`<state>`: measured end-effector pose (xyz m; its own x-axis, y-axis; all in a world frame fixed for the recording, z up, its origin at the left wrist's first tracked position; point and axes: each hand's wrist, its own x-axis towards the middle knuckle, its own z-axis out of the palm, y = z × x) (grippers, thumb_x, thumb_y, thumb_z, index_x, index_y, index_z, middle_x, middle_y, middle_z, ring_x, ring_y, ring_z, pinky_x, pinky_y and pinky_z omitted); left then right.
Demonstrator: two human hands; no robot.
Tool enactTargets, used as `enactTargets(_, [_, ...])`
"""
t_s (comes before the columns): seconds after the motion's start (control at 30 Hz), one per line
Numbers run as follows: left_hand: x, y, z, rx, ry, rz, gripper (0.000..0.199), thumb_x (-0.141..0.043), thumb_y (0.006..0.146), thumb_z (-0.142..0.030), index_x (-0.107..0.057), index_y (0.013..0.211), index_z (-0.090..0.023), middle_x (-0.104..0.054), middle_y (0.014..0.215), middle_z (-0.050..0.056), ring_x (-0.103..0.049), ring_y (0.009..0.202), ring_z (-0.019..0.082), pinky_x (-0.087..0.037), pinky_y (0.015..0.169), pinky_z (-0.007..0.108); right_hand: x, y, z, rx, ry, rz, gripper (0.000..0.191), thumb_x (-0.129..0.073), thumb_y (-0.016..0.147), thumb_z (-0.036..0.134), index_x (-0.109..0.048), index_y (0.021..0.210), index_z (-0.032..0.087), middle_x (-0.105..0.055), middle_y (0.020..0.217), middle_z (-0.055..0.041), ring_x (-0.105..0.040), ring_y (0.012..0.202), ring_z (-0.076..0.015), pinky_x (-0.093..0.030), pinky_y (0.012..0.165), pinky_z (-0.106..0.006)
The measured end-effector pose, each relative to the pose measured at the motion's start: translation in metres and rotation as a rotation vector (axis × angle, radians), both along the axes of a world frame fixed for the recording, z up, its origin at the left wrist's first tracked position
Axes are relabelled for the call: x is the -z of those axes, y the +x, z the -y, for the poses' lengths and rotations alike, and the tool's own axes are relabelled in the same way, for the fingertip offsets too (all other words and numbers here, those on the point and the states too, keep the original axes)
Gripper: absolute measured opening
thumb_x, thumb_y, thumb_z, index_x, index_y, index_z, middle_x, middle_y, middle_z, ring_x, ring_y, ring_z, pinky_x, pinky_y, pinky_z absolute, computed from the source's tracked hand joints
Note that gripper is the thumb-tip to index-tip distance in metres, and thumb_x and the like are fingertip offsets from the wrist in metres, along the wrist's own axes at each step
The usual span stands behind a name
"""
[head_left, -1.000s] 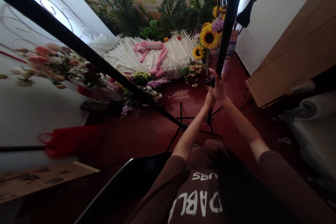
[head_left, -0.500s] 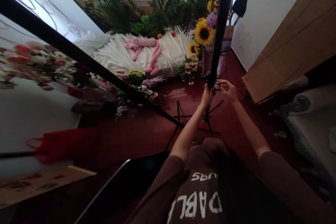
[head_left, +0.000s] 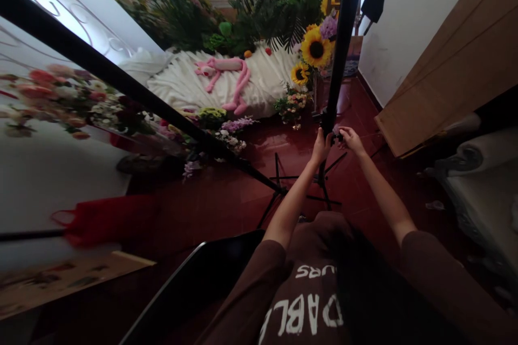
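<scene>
A black stand pole point(head_left: 339, 64) rises from tripod legs on the dark red floor. My left hand point(head_left: 321, 146) is wrapped round this pole just below a clamp joint point(head_left: 324, 117). Right beside it, my right hand point(head_left: 351, 140) has its fingers pinched at a small dark knob point(head_left: 335, 137) on the pole's right side. A second black pole point(head_left: 154, 105) slants across from the upper left down to its own legs near the first stand.
A pink plush toy point(head_left: 229, 64) lies on white draped cloth point(head_left: 182, 83) beyond the poles. Sunflowers point(head_left: 315, 48) stand behind the pole. A brown board point(head_left: 441, 64) leans at the right. At the left are a red bag point(head_left: 101, 221) and flowers point(head_left: 52, 89).
The view has shifted slightly. My right hand's fingers have drawn together at the small knob. My left hand stays on the pole.
</scene>
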<state>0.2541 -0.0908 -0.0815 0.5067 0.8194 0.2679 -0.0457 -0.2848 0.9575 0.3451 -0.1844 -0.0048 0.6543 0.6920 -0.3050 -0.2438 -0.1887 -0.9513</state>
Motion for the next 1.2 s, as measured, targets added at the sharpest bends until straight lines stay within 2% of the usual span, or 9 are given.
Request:
enactTargets(0.2, [0.000,-0.003,0.000,0.004,-0.011,0.014,0.050,-0.057,0.088,-0.055,-0.057,0.123,-0.019,-0.068,0.099,0.012,-0.065,0.091,0.020,-0.051,0.084,0.033,-0.016,0.009,-0.011,-0.037,-0.100,-0.499,0.020,-0.042,0.095,0.012,-0.060,0.088,0.016,-0.053,0.043,0.0068,-0.043,0.029,-0.0038,-0.036,0.031,-0.008])
enactTargets(0.33, [-0.004,-0.003,0.001,0.000,-0.021,0.034,0.048,-0.060,0.087,-0.054,-0.057,0.121,-0.021,-0.068,0.098,0.010,-0.066,0.090,0.019,-0.051,0.085,0.033,-0.019,0.013,-0.012,-0.027,-0.107,-0.650,0.024,-0.040,0.094,0.009,-0.059,0.082,0.017,-0.053,0.042,0.0064,-0.043,0.028,-0.0045,-0.036,0.029,-0.008])
enactTargets(0.5, [-0.016,-0.015,0.014,0.021,-0.072,0.085,0.044,-0.058,0.090,-0.050,-0.055,0.123,-0.022,-0.068,0.112,0.011,-0.066,0.101,0.018,-0.052,0.089,0.032,-0.018,-0.002,-0.004,0.082,0.015,-0.683,0.026,-0.038,0.095,0.009,-0.061,0.086,0.017,-0.064,0.051,0.0021,-0.059,0.041,-0.0068,-0.048,0.040,-0.011])
enactTargets(0.63, [-0.011,-0.058,0.030,-0.031,-0.140,0.089,0.040,-0.053,0.093,-0.051,-0.057,0.117,-0.019,-0.065,0.121,0.014,-0.063,0.112,0.018,-0.050,0.096,0.033,-0.008,-0.026,0.009,0.197,0.122,-0.529,0.025,-0.038,0.098,0.018,-0.058,0.084,0.021,-0.075,0.070,-0.0004,-0.072,0.064,-0.0110,-0.056,0.056,-0.018])
enactTargets(0.7, [0.002,-0.090,0.034,-0.215,-0.188,0.079,0.041,-0.050,0.093,-0.053,-0.057,0.112,-0.018,-0.066,0.115,0.013,-0.064,0.105,0.017,-0.051,0.091,0.031,0.001,-0.038,0.015,0.242,0.124,-0.481,0.024,-0.038,0.098,0.018,-0.055,0.082,0.023,-0.076,0.072,0.0003,-0.073,0.068,-0.0115,-0.057,0.059,-0.020])
enactTargets(0.83, [0.025,-0.162,0.018,-0.828,-0.263,0.146,0.044,-0.036,0.097,-0.058,-0.047,0.112,-0.018,-0.059,0.104,0.008,-0.062,0.083,0.011,-0.051,0.077,0.025,0.021,-0.065,0.018,0.178,0.076,-0.478,0.020,-0.042,0.095,0.015,-0.051,0.078,0.023,-0.076,0.074,0.0000,-0.074,0.071,-0.0122,-0.059,0.065,-0.022])
enactTargets(0.97, [0.014,-0.229,-0.024,-1.148,-0.150,0.150,0.043,-0.043,0.095,-0.057,-0.045,0.115,-0.019,-0.055,0.116,0.011,-0.060,0.101,0.014,-0.050,0.087,0.026,0.034,-0.093,0.007,0.008,-0.051,-0.487,0.016,-0.048,0.092,0.015,-0.052,0.079,0.023,-0.076,0.073,0.0007,-0.073,0.068,-0.0122,-0.059,0.063,-0.022])
enactTargets(1.03, [-0.001,-0.256,-0.046,-1.061,-0.084,0.125,0.044,-0.049,0.093,-0.055,-0.047,0.118,-0.019,-0.055,0.122,0.012,-0.059,0.107,0.015,-0.050,0.090,0.026,0.035,-0.108,-0.004,-0.069,-0.102,-0.506,0.017,-0.047,0.093,0.015,-0.054,0.080,0.023,-0.076,0.073,0.0003,-0.073,0.068,-0.0115,-0.059,0.063,-0.021])
enactTargets(1.2, [-0.030,-0.286,-0.083,-0.607,-0.134,0.098,0.041,-0.052,0.091,-0.058,-0.060,0.106,-0.020,-0.067,0.107,0.008,-0.064,0.104,0.016,-0.053,0.089,0.026,0.025,-0.150,-0.038,-0.293,-0.143,-0.547,0.023,-0.040,0.097,0.016,-0.056,0.083,0.022,-0.075,0.077,-0.0010,-0.072,0.073,-0.0109,-0.058,0.069,-0.022])
